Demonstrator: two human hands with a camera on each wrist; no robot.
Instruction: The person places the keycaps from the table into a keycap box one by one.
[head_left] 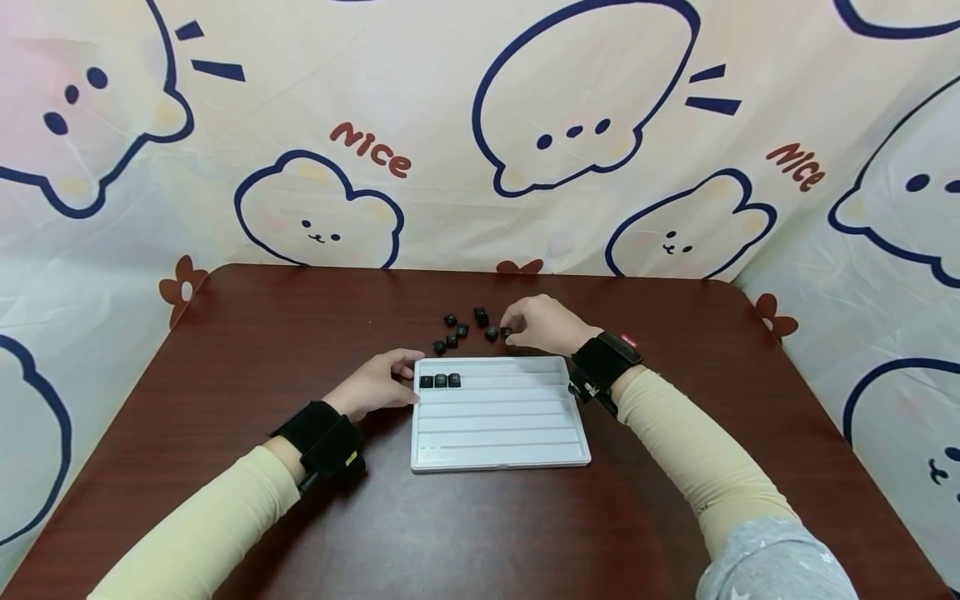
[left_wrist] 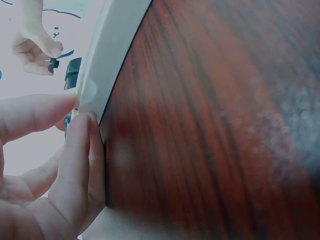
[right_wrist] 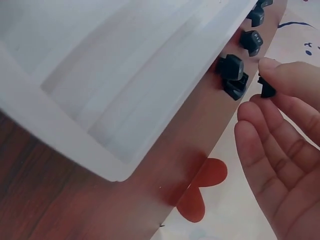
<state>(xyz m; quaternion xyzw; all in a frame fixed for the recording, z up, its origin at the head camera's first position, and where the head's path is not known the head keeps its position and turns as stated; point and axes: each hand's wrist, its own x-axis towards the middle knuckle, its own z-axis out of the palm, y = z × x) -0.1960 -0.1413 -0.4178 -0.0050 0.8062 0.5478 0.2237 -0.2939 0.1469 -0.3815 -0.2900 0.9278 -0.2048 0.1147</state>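
Observation:
My right hand [head_left: 550, 325] pinches a small black keycap [right_wrist: 266, 88] between thumb and fingertips, just beyond the far edge of a white tray [head_left: 498, 425]. The tray lies flat and has raised ridges dividing it into rows. Three black keycaps [head_left: 441, 381] sit side by side at the left end of its top row. Against the tray's left edge rests my left hand [head_left: 375, 385], its fingertips touching the rim near the far corner. Several loose keycaps [head_left: 452, 341] lie scattered behind the tray, some showing their hollow undersides in the right wrist view.
All of this is on a dark brown wooden table [head_left: 300, 333]. A pale curtain [head_left: 442, 217] with cartoon outlines hangs behind the table's far edge and along both sides.

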